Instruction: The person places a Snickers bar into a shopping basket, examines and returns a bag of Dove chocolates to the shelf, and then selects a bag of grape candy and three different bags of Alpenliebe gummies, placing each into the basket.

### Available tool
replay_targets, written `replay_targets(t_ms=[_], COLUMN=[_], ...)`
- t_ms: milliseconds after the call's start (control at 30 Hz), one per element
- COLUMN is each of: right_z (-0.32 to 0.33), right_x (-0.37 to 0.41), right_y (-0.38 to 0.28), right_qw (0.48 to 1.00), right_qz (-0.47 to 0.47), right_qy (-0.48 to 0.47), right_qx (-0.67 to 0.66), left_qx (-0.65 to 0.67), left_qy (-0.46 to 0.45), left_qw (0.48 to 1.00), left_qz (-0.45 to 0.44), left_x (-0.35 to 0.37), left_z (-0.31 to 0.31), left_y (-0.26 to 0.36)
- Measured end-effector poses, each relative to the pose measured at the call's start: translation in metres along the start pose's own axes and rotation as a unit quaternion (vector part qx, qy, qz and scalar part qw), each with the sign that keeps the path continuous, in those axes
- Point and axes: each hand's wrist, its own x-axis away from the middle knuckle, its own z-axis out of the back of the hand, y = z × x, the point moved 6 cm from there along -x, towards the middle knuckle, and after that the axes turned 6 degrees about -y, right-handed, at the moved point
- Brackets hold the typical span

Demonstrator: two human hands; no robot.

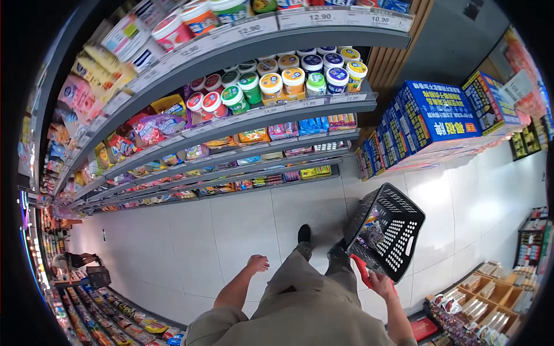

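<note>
My right hand [382,285] is closed round the red handle [362,271] of a black shopping basket [398,230], which hangs tilted beside my right leg. Some packaged goods [371,232] lie inside the basket; their kinds are too small to tell. On the other side of my body, my left hand [258,263] hangs over the pale floor, touching nothing. Its fingers are loosely curled and small in the view, so their exact pose is hard to make out.
Snack shelves [231,124] with round tubs [271,83] curve along the front and left. Blue boxes [441,109] are stacked at the right. Wooden bins [490,294] stand lower right. Another person [78,260] with a basket [98,277] is far left.
</note>
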Motion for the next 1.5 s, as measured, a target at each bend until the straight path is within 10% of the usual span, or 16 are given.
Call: replay_targets(t_ms=[233,1167,1500], right_z=[-0.007,0.011,-0.008], right_x=[0.037,0.018,0.019], right_y=[-0.023,0.051,0.048], right_qw=[0.973,0.961,0.973], right_qz=[-0.017,0.154,0.101], right_qy=[-0.066,-0.048,-0.092], right_qx=[0.222,0.222,0.186], left_qx=[0.012,0.039,0.147], left_qy=[0.004,0.053,0.040], left_qw=[0.999,0.987,0.987], left_qz=[-0.032,-0.145,-0.055], left_x=[0.001,0.114,0.099], left_z=[0.001,-0.158,-0.137], left_y=[-0.005,-0.043,-0.218])
